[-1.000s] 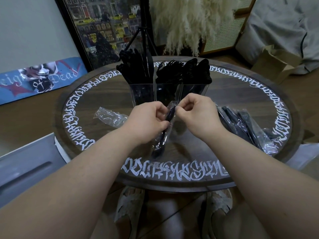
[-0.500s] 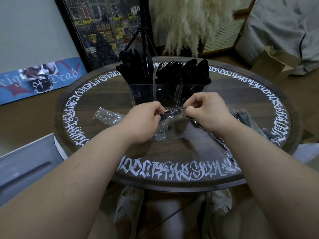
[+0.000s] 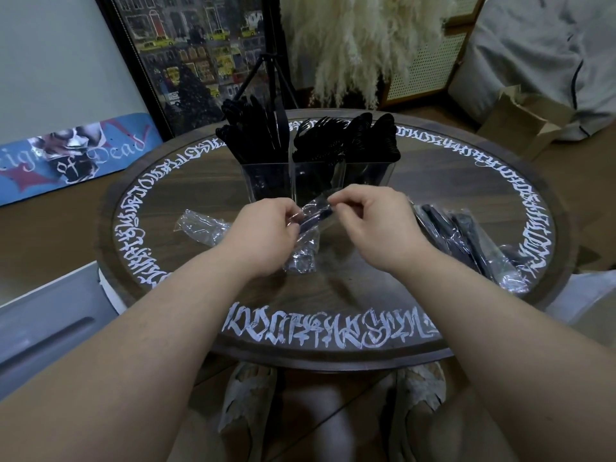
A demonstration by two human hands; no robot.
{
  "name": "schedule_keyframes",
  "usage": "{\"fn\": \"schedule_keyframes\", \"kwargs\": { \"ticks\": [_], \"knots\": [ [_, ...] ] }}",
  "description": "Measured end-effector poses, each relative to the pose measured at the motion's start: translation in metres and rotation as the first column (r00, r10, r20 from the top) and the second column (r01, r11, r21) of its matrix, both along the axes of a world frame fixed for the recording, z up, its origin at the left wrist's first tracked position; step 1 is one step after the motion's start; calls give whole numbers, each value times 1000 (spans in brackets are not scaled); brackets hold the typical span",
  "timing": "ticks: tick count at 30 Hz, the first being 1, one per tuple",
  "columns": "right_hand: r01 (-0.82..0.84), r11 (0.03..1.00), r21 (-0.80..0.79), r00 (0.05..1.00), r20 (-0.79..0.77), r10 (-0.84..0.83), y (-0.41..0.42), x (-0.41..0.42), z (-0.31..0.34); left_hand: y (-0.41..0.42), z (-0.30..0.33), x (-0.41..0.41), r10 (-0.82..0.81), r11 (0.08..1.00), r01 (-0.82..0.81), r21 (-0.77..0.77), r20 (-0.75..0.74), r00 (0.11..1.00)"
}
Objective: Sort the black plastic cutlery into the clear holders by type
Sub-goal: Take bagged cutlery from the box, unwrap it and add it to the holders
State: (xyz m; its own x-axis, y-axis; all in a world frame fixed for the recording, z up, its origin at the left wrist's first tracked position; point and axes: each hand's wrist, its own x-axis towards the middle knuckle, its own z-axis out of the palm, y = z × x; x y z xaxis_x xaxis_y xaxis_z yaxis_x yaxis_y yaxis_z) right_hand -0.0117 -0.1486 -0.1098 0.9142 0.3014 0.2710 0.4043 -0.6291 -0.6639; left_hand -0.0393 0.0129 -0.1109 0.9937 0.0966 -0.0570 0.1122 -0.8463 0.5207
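Three clear holders stand side by side at the table's middle back: the left one [image 3: 266, 181] holds black knives, the middle one [image 3: 316, 176] forks, the right one [image 3: 370, 173] spoons. In front of them my left hand [image 3: 263, 235] and my right hand [image 3: 373, 225] both pinch one black piece of cutlery in its clear plastic wrapper [image 3: 313, 221]. The wrapper is crumpled and hangs down below my left hand. Which type of cutlery it is cannot be told. A pile of wrapped black cutlery [image 3: 466, 241] lies to the right of my right hand.
An empty crumpled wrapper [image 3: 200, 225] lies on the round wooden table [image 3: 333, 288] left of my left hand. A cardboard box [image 3: 520, 121] sits on the floor at the back right. A white board [image 3: 43, 315] leans at the left. My feet show under the table's near edge.
The long wrapped piece that ran down to the right is gone from my right hand. Both hands have moved slightly back and now hold the short piece with its bunched wrapper between them.
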Motion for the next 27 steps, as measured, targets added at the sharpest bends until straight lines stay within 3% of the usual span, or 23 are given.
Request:
{"fn": "schedule_keyframes", "kwargs": {
  "ticks": [2, 4, 7, 10, 14, 19, 27],
  "knots": [
    [-44, 998, 43, 999, 25, 43, 0, -2, 2, 0, 0, 1, 18, 1000, -19, 7, 17, 1000],
    [-127, 991, -38, 990, -58, 125, 4, -7, 5, 2, 0, 0, 18, 1000, -18, 4, 17, 1000],
    [2, 994, -108, 999, -48, -7, 4, -1, 0, 2, 0, -1, -37, 999, 37, -28, 15, 999],
    [87, 996, -18, 984, -157, -89, -2, 9, 0, 2, 2, -3, -76, 993, 78, -88, 25, 997],
    [80, 980, 182, 936, -353, -11, -5, 12, -6, 2, 1, -4, -60, 988, 70, -140, 71, 996],
    [118, 949, 292, 902, -432, 20, -6, 17, -11, 3, 2, -5, -38, 982, 54, -181, 94, 995],
    [256, 872, 417, 870, -492, -21, -21, 24, -8, 30, -4, -5, 114, 993, -114, 1, -39, 993]
  ]
}}
